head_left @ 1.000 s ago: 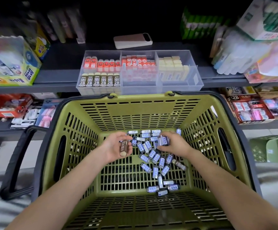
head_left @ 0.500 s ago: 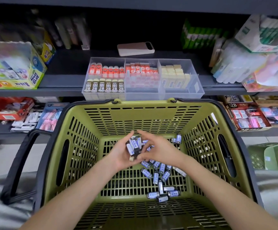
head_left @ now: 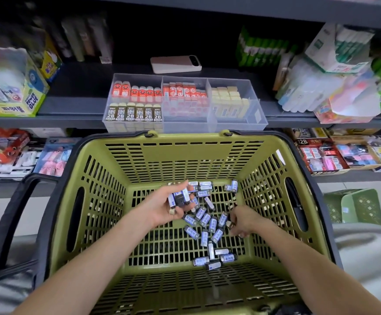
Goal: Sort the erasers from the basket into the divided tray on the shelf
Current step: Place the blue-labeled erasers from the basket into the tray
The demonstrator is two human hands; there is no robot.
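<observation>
head view. a: what's the left hand (head_left: 162,208) doing rn?
b: it's lying palm up above the basket floor, fingers curling round a bunch of blue-label erasers (head_left: 180,197), approx a handful.
a: & the right hand (head_left: 245,220)?
b: it's reaching down, knuckles up, fingertips curling in & pinching a small dark eraser (head_left: 229,223) at the right edge of the pile.
a: where's the rest sitting?
b: loose erasers (head_left: 205,223) are lying scattered on the floor of the green basket (head_left: 180,160), between the 2 hands & trailing toward the near wall, w/ a few more sitting by the far right corner.
a: and the tray?
b: the clear divided tray (head_left: 239,127) is sitting on the shelf (head_left: 71,105) just beyond the basket's far rim. the left section's holding red erasers (head_left: 137,92) at the back & 2b erasers (head_left: 135,113) in front, the middle's holding red-white ones (head_left: 182,92), the right's holding pale yellow ones (head_left: 228,101).
a: anything else nearby?
b: a pale flat device (head_left: 176,64) is lying behind the tray, & a glue box (head_left: 9,92) is standing at the far left of the same shelf.
</observation>
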